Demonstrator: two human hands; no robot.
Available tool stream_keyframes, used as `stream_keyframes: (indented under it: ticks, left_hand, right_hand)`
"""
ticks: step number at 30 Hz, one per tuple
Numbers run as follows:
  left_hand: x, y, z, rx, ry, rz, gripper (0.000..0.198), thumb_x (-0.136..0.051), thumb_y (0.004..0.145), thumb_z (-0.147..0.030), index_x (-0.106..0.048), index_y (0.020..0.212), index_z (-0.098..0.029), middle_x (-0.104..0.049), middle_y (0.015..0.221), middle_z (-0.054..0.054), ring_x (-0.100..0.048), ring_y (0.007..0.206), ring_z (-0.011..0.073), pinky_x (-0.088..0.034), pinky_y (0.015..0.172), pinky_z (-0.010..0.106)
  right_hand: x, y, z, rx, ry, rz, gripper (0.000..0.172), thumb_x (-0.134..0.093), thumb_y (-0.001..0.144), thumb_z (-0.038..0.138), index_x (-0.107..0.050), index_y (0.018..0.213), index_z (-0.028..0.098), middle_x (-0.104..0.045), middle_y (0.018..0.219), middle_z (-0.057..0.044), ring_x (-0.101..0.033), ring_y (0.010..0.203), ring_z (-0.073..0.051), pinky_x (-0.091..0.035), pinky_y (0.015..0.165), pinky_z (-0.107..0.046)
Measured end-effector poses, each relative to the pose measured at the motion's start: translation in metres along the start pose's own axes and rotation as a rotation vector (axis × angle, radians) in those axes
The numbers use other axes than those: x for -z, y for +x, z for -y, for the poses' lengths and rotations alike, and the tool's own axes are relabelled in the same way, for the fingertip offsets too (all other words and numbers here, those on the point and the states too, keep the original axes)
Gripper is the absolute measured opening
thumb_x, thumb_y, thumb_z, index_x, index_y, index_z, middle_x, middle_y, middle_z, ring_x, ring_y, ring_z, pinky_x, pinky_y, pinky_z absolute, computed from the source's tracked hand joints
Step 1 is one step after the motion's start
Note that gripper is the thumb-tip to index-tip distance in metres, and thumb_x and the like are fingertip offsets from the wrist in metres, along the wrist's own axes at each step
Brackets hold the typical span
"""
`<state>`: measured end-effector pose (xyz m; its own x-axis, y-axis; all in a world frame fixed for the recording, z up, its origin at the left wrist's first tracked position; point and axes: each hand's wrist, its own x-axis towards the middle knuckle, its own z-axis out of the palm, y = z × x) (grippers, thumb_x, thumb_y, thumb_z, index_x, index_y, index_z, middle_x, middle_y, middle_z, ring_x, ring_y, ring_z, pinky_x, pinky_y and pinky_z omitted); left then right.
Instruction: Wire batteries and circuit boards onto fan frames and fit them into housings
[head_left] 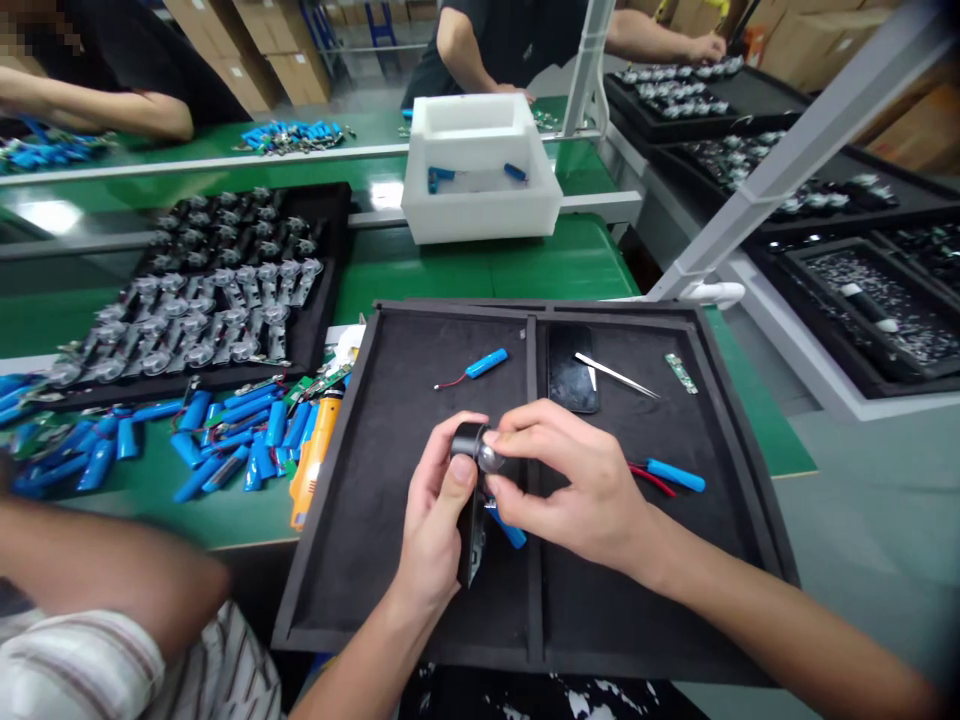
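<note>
Black cylindrical plastic housing (466,442) clasped in curled left hand (435,530); right hand (577,490) fingertips pinch its clear dome lens (489,458). Judged mid-fitting; next needs steady alignment.

bench: green tabletop (487,265), glossy
frame: white metal posts (795,150), slanted
floor: plain grey (877,520), at right
rear: stacked cardboard boxes (247,40)
light: white glare (49,215) on far bench, left

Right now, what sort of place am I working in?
Probably an electronics assembly line. A heap of blue cylindrical wired battery cells lies on the green bench, a black foam tray of grey moulded parts stands behind it, and your left hand and right hand grip a small black lensed housing.
</note>
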<state>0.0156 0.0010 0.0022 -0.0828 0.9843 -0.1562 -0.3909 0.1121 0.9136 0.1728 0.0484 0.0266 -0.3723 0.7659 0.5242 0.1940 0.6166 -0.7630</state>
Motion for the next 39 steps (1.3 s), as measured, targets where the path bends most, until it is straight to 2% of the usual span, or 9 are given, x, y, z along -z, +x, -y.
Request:
stream_keyframes:
  ticks: [6,13,16,19,22,24,26,33,39]
  left_hand:
    - [0.003,-0.001,0.003,0.037,-0.006,0.003,0.038,-0.067,0.096,-0.050,-0.068,0.125,-0.026,-0.064,0.108,0.004,-0.060,0.095,0.0152,-0.049,0.080,0.020]
    - [0.017,-0.005,0.002,0.086,-0.040,-0.002,0.052,-0.061,0.097,-0.059,-0.062,0.136,-0.025,-0.061,0.082,0.002,-0.055,0.072,0.0123,-0.046,0.060,0.017]
    - [0.018,-0.005,0.003,0.083,-0.048,-0.013,0.050,-0.060,0.098,-0.057,-0.063,0.136,-0.025,-0.062,0.079,0.002,-0.057,0.075,0.0131,-0.047,0.064,0.017]
    - [0.017,-0.006,0.004,0.080,-0.060,-0.018,0.051,-0.060,0.098,-0.058,-0.062,0.137,-0.024,-0.061,0.079,0.002,-0.055,0.074,0.0130,-0.047,0.066,0.018]
    - [0.015,-0.005,0.002,0.092,-0.078,-0.016,0.051,-0.058,0.099,-0.057,-0.062,0.137,-0.023,-0.059,0.078,0.002,-0.052,0.071,0.0129,-0.045,0.063,0.019]
    - [0.014,-0.004,-0.001,0.080,-0.082,-0.021,0.050,-0.055,0.101,-0.057,-0.062,0.135,-0.022,-0.057,0.077,0.002,-0.050,0.071,0.0131,-0.044,0.063,0.020]
    - [0.014,-0.004,-0.003,0.061,-0.073,-0.023,0.050,-0.053,0.102,-0.057,-0.062,0.135,-0.021,-0.057,0.077,0.002,-0.049,0.072,0.0135,-0.043,0.064,0.021]
    - [0.016,-0.004,-0.001,0.084,-0.122,-0.024,0.048,-0.050,0.103,-0.055,-0.062,0.136,-0.022,-0.057,0.076,0.003,-0.048,0.073,0.0145,-0.042,0.066,0.023]
    - [0.016,-0.005,0.000,0.096,-0.172,-0.036,0.052,-0.051,0.103,-0.057,-0.063,0.135,-0.018,-0.057,0.075,0.003,-0.050,0.073,0.0153,-0.045,0.069,0.026]
  right_hand:
    - [0.000,-0.005,-0.003,-0.032,0.022,0.018,0.026,-0.073,0.084,0.008,-0.070,0.108,0.016,-0.069,0.108,-0.008,-0.070,0.094,-0.016,-0.059,0.083,-0.028]
    - [0.017,-0.014,-0.001,-0.113,0.039,0.021,0.039,-0.078,0.086,0.018,-0.066,0.123,0.019,-0.070,0.115,-0.007,-0.068,0.107,-0.018,-0.057,0.095,-0.031]
    - [0.020,-0.018,-0.002,-0.209,0.060,0.067,0.037,-0.069,0.094,0.019,-0.064,0.131,0.022,-0.070,0.101,-0.001,-0.068,0.091,-0.014,-0.056,0.085,-0.028]
    - [0.014,-0.022,0.002,-0.276,0.086,0.195,0.037,-0.063,0.100,0.022,-0.061,0.137,0.024,-0.063,0.075,0.007,-0.058,0.063,-0.010,-0.050,0.067,-0.025]
    - [0.005,-0.025,0.008,-0.076,0.135,0.305,0.012,-0.062,0.098,0.024,-0.074,0.099,0.021,-0.049,0.055,0.008,-0.043,0.049,-0.010,-0.036,0.053,-0.028]
    - [0.000,-0.027,0.011,0.054,0.155,0.306,0.024,-0.063,0.094,0.024,-0.069,0.071,0.019,-0.045,0.051,0.006,-0.037,0.048,-0.010,-0.031,0.051,-0.030]
    - [-0.001,-0.028,0.011,0.046,0.165,0.283,0.027,-0.063,0.093,0.022,-0.066,0.067,0.017,-0.046,0.052,0.005,-0.037,0.049,-0.010,-0.032,0.052,-0.030]
    - [0.006,-0.032,0.001,-0.096,0.151,0.283,0.022,-0.056,0.100,0.021,-0.072,0.087,0.016,-0.065,0.066,0.001,-0.052,0.056,-0.010,-0.041,0.058,-0.027]
    - [0.004,-0.037,-0.005,-0.358,0.115,0.315,0.013,-0.057,0.103,0.027,-0.067,0.111,0.022,-0.063,0.075,0.004,-0.057,0.064,-0.011,-0.045,0.063,-0.026]
